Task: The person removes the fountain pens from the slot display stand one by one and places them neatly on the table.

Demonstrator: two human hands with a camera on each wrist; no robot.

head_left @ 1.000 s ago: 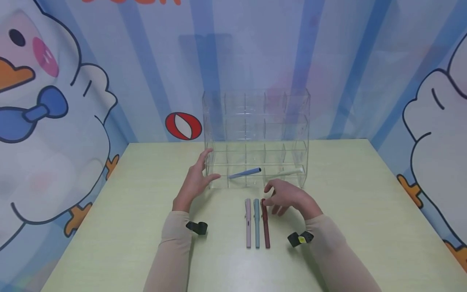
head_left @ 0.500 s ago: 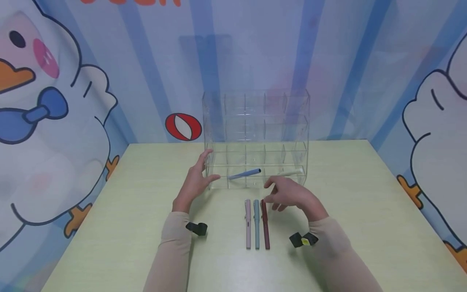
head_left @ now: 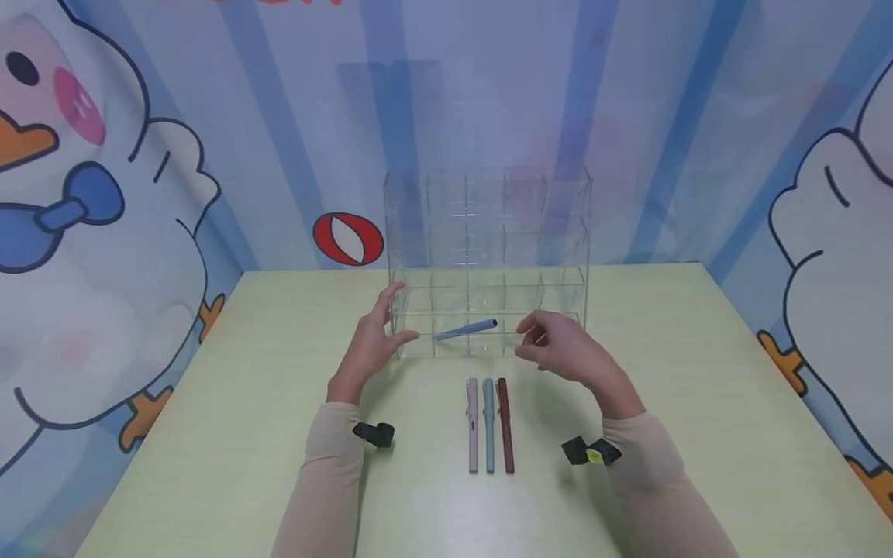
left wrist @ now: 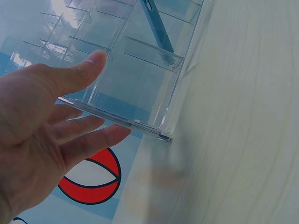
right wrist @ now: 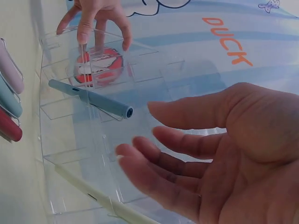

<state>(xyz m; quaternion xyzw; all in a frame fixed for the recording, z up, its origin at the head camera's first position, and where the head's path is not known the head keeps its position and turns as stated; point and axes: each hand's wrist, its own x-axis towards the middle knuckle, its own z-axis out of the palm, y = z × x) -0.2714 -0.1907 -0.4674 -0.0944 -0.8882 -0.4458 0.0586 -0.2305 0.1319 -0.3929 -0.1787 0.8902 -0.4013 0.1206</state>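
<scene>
Fingers of the right hand (head_left: 568, 349) are loosely bent, with the thumb apart from them and nothing between, near the lower right front of a clear plastic rack (head_left: 486, 267). Fingers of the left hand (head_left: 364, 353) are spread and fairly straight at the rack's left side, the thumb in front and the others along the outside of the side wall; how firmly they press cannot be told. Inside the bottom row of the rack, a blue pen (head_left: 466, 329) lies slanted, its right end raised. Farther right in that row is a pale green pen (right wrist: 81, 185), hidden behind the right hand in the head view but plain from the right wrist. On the desk (head_left: 663, 364), before the rack, three pens lie side by side, clip ends toward it: a pink pen (head_left: 473, 426) on the left, a light blue pen (head_left: 489, 426) in the middle and a dark red pen (head_left: 506, 426) on the right. Behind the rack hangs a blue striped backdrop (head_left: 481, 101) with a red and white oval (head_left: 324, 237) printed on it.
</scene>
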